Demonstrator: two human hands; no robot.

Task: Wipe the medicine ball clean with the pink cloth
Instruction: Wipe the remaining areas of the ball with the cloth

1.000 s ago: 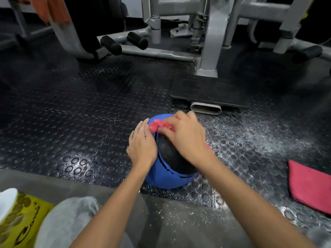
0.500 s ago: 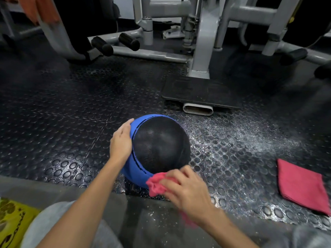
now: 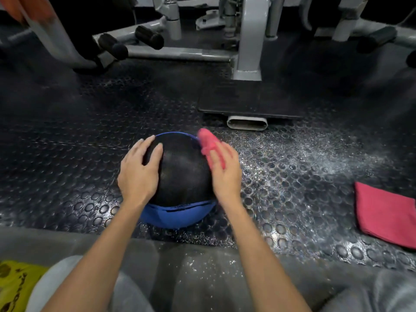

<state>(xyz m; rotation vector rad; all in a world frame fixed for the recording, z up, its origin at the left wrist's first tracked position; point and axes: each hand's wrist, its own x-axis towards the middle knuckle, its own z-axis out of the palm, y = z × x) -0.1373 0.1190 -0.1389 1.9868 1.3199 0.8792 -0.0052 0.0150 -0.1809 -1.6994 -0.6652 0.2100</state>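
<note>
Your left hand (image 3: pixel 138 174) lies flat on the medicine ball (image 3: pixel 182 172); your right hand (image 3: pixel 225 170) pinches the pink cloth (image 3: pixel 208 143) at its far-right edge. Studded floor (image 3: pixel 67 154) left; folded cloth (image 3: pixel 387 212) right; footplate (image 3: pixel 249 102) beyond.

No text can be read; the dark lettering on the yellow bag (image 3: pixel 15 287) is illegible.

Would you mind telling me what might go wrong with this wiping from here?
The round black-and-blue medicine ball sits free on the studded black rubber floor, steadied by the left hand; it might roll. The crumpled pink cloth at the right hand may be loosely held and could slip onto the white-dusted floor.
</note>
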